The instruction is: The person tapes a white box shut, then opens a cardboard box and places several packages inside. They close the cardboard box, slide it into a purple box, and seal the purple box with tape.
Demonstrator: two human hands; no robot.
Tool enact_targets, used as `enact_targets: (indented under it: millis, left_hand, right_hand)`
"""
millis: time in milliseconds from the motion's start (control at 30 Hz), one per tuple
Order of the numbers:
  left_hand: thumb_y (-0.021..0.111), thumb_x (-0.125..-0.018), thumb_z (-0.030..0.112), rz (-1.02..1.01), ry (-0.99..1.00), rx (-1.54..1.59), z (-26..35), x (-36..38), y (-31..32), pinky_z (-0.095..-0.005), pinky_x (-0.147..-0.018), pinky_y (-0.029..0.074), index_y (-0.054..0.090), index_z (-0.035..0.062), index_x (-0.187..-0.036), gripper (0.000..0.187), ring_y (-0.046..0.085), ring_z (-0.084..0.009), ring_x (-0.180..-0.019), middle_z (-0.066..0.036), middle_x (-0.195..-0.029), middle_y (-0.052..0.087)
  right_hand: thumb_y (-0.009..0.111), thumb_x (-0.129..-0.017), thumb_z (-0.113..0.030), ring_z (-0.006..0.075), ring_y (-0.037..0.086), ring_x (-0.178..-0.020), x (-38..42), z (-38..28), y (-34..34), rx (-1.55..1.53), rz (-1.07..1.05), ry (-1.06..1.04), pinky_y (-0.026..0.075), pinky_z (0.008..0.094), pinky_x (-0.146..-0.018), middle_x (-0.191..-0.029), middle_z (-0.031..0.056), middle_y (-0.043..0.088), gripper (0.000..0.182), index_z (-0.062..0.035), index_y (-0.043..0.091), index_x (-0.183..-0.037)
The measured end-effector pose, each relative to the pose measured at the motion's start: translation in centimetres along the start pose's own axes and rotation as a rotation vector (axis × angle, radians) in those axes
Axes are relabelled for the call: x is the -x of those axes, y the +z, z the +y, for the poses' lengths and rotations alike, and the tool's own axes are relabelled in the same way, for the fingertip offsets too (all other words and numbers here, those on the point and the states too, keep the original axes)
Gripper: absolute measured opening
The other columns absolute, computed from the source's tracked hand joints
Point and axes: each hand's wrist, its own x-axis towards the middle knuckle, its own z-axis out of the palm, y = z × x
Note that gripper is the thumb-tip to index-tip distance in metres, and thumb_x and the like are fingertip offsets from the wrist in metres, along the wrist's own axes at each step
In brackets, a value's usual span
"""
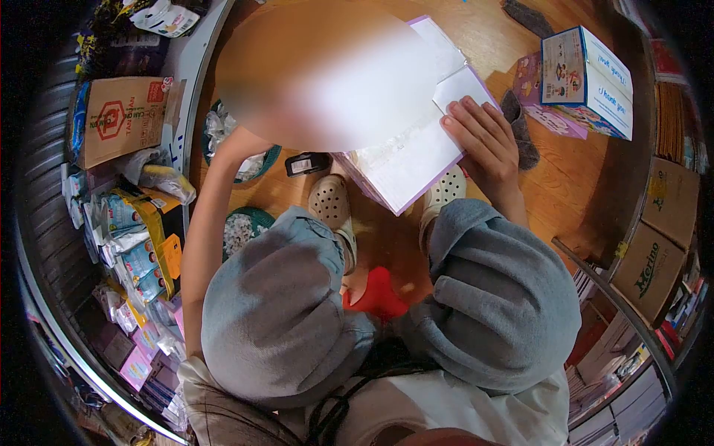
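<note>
A white box with purple edges [416, 160] is tilted above the floor in front of my knees, and a blurred patch covers much of its upper left part. My right hand [483, 141] lies on the box's right side, fingers stretched out and slightly apart over the white surface. At the left, my left hand [249, 145] reaches toward the blurred patch; its fingers are hidden there. Below that hand a black tape roll or similar dark item [308, 164] rests on the floor beside my left shoe [331, 204].
Green baskets [271, 160] with white and silvery scraps stand at the left. A shelf with packets and a cardboard box [123, 119] runs along the left. Boxes marked "Thank you" [584, 82] stand at the upper right; cartons [647, 271] line the right side.
</note>
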Motion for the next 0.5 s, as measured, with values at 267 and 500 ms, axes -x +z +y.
enact_targets:
  millis: [267, 500]
  left_hand:
    - [0.073, -0.075, 0.025, -0.048, -0.002, -0.026, -0.12, -0.11, -0.21, -0.0296, -0.09, 0.042, 0.061, 0.0009, -0.107, 0.042, 0.056, -0.0125, -0.093, -0.003, -0.096, 0.064]
    - [0.071, -0.076, 0.029, -0.056, 0.008, -0.027, -0.52, -0.21, -0.12, -0.0287, -0.09, 0.041, 0.059, 0.0016, -0.11, 0.045, 0.055, -0.0123, -0.094, -0.003, -0.099, 0.062]
  right_hand:
    - [0.066, -0.071, -0.013, 0.0206, 0.054, -0.112, -0.19, -0.02, -0.12, 0.013, -0.026, -0.006, 0.041, 0.035, -0.093, -0.117, 0.0037, 0.06, 0.04, -0.0134, 0.062, -0.111]
    - [0.069, -0.066, -0.018, 0.0212, 0.055, -0.111, -0.29, -0.09, -0.29, 0.003, -0.051, 0.008, 0.042, 0.0345, -0.091, -0.116, 0.0045, 0.06, 0.045, -0.0118, 0.061, -0.11]
